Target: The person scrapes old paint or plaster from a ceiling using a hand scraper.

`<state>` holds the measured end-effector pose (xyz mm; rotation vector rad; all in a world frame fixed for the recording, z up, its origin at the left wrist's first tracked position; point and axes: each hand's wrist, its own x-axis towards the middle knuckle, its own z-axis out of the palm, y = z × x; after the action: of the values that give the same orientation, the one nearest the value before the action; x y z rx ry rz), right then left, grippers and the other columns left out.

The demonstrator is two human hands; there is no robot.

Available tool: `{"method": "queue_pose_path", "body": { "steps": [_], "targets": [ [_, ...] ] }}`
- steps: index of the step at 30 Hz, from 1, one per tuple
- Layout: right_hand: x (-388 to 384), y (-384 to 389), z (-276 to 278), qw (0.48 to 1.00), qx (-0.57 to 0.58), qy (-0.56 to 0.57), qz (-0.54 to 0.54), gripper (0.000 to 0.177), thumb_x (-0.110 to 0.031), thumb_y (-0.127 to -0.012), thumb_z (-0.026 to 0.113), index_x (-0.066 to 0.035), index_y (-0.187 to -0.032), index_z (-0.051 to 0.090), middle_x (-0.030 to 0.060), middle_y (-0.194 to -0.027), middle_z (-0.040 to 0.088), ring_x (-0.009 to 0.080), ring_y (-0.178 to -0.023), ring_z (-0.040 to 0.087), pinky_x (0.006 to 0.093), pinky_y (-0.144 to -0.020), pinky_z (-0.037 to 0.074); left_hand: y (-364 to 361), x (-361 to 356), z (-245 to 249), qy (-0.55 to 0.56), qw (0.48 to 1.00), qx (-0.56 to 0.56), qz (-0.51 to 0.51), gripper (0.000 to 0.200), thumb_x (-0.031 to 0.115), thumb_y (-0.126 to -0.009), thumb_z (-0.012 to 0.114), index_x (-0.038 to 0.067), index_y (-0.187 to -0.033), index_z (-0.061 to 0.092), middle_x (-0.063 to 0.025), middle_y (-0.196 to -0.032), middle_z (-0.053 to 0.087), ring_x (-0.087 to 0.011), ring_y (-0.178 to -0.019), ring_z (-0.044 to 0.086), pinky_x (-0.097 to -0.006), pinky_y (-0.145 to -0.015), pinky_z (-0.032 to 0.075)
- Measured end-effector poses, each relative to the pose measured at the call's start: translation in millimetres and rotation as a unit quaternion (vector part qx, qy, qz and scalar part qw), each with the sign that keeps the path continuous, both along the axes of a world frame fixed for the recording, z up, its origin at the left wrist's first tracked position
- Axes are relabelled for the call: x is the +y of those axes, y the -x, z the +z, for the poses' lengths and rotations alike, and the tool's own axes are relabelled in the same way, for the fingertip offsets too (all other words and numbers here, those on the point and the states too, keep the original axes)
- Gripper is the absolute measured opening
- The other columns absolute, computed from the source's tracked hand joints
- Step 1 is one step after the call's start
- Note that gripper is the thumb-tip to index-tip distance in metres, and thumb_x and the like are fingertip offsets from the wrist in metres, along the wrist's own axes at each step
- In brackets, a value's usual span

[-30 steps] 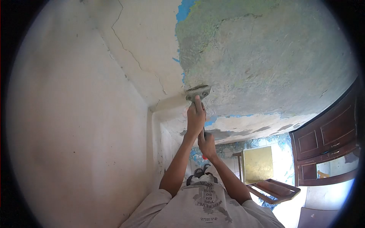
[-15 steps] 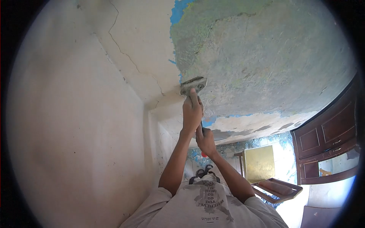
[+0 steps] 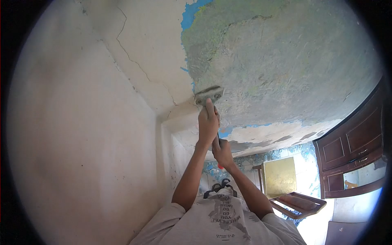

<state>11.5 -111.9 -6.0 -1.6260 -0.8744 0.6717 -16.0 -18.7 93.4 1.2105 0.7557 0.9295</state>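
Both of my hands grip one wide-bladed paint scraper (image 3: 213, 95), whose blade lies against the wall (image 3: 269, 77). My left hand (image 3: 208, 125) is closed around the handle close to the head, thumb stretched along it toward the blade. Lower down, my right hand (image 3: 223, 153) wraps the rear of the handle. Right of the blade the wall is bare grey-green plaster. To the left, cream paint (image 3: 159, 49) still covers it, with a ragged strip of blue paint (image 3: 188, 17) along the boundary.
A long crack (image 3: 134, 61) runs through the cream paint toward the corner. At the lower right stand a wooden chair (image 3: 300, 204) with a yellowish panel (image 3: 279, 177) beside it, and a dark brown cabinet (image 3: 349, 141). A plain side wall (image 3: 81, 143) rises at my left.
The scraper and both hands have shifted slightly down and right in view. The blade's tilt looks a little different. Both hands keep their hold.
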Motion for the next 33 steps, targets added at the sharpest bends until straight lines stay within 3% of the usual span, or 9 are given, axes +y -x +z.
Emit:
{"method": "queue_pose_path", "body": {
  "steps": [3, 6, 9, 12, 18, 21, 26, 29, 33],
  "targets": [
    [-6.1, 1.0, -6.9, 0.998, 0.059, -0.005, -0.017, 0.058, -0.038, -0.105, 0.048, 0.008, -0.071, 0.057, 0.0187, -0.053, 0.052, 0.0225, -0.047, 0.054, 0.0435, -0.049, 0.04, -0.7, -3.3, -10.8, 0.009, 0.999, -0.012, -0.031, 0.052, 0.051, -0.106, 0.038, 0.008, -0.078, 0.045, 0.004, -0.056, 0.037, -0.0067, -0.046, 0.037, -0.0256, -0.043, 0.032],
    [-8.7, -4.5, 1.7, 0.998, 0.047, 0.039, 0.004, 0.06, -0.04, -0.106, 0.046, 0.007, -0.07, 0.057, 0.0134, -0.052, 0.052, 0.0194, -0.047, 0.051, 0.0414, -0.048, 0.04, -3.5, -4.7, -6.8, 0.0, 0.998, -0.044, -0.039, 0.05, 0.05, -0.107, 0.039, 0.008, -0.08, 0.046, 0.0036, -0.059, 0.039, -0.0064, -0.047, 0.037, -0.0248, -0.044, 0.032],
    [-8.3, -9.8, 20.7, 0.998, 0.055, 0.011, 0.019, 0.062, -0.043, -0.106, 0.044, 0.006, -0.068, 0.056, 0.0115, -0.051, 0.051, 0.0186, -0.046, 0.05, 0.0411, -0.048, 0.04, -5.1, -5.9, 8.7, -0.017, 0.996, -0.075, -0.05, 0.048, 0.049, -0.107, 0.04, 0.008, -0.083, 0.046, 0.0035, -0.062, 0.04, -0.006, -0.048, 0.036, -0.0245, -0.045, 0.031],
    [-7.5, -15.4, 26.4, 0.994, 0.095, 0.024, 0.048, 0.063, -0.042, -0.106, 0.044, 0.005, -0.067, 0.055, 0.0106, -0.05, 0.05, 0.0193, -0.047, 0.049, 0.0403, -0.048, 0.04, -5.2, -3.0, 7.8, -0.012, 0.995, -0.082, -0.048, 0.046, 0.048, -0.107, 0.041, 0.008, -0.084, 0.046, 0.0041, -0.062, 0.039, -0.0054, -0.049, 0.035, -0.0238, -0.045, 0.031],
    [-5.6, -9.8, 27.7, 0.999, 0.007, 0.031, 0.027, 0.059, -0.039, -0.106, 0.045, 0.007, -0.071, 0.054, 0.0157, -0.052, 0.049, 0.0229, -0.046, 0.048, 0.043, -0.051, 0.04, 0.3, -3.3, 21.3, 0.0, 0.997, -0.068, -0.035, 0.046, 0.048, -0.107, 0.04, 0.01, -0.082, 0.043, 0.0049, -0.062, 0.039, -0.0048, -0.046, 0.034, -0.0233, -0.041, 0.029],
    [-9.9, -6.5, 43.4, 0.999, 0.019, 0.038, 0.034, 0.058, -0.038, -0.106, 0.046, 0.008, -0.072, 0.054, 0.018, -0.053, 0.049, 0.0244, -0.046, 0.048, 0.0444, -0.051, 0.041, 2.2, -2.2, 23.7, 0.011, 0.997, -0.072, -0.029, 0.046, 0.049, -0.107, 0.038, 0.01, -0.081, 0.043, 0.0049, -0.061, 0.038, -0.005, -0.045, 0.034, -0.0238, -0.04, 0.028],
    [-9.2, -9.4, 8.2, 0.999, 0.031, 0.025, 0.019, 0.059, -0.037, -0.106, 0.046, 0.009, -0.07, 0.055, 0.0166, -0.053, 0.049, 0.0209, -0.048, 0.047, 0.0434, -0.05, 0.04, -1.8, -4.8, -2.0, -0.011, 0.999, -0.044, -0.03, 0.047, 0.049, -0.107, 0.039, 0.011, -0.08, 0.043, 0.005, -0.06, 0.038, -0.0055, -0.046, 0.035, -0.0236, -0.041, 0.029],
    [-5.8, -10.5, 24.3, 0.999, 0.03, 0.018, 0.027, 0.06, -0.038, -0.106, 0.047, 0.009, -0.07, 0.055, 0.0146, -0.053, 0.047, 0.0184, -0.049, 0.047, 0.0419, -0.05, 0.04, -3.5, -1.7, -1.0, -0.01, 0.999, -0.05, -0.018, 0.048, 0.053, -0.105, 0.04, 0.011, -0.081, 0.045, 0.0053, -0.06, 0.037, -0.0052, -0.046, 0.035, -0.023, -0.041, 0.028],
    [4.9, -12.4, 63.0, 0.999, -0.013, -0.025, 0.037, 0.06, -0.039, -0.105, 0.048, 0.009, -0.07, 0.055, 0.0133, -0.053, 0.046, 0.016, -0.052, 0.046, 0.0398, -0.05, 0.039, 2.3, 5.5, 38.9, -0.022, 0.995, -0.098, -0.015, 0.052, 0.059, -0.102, 0.043, 0.011, -0.084, 0.047, 0.0056, -0.061, 0.037, -0.0045, -0.045, 0.034, -0.022, -0.04, 0.026]
  ]
}}
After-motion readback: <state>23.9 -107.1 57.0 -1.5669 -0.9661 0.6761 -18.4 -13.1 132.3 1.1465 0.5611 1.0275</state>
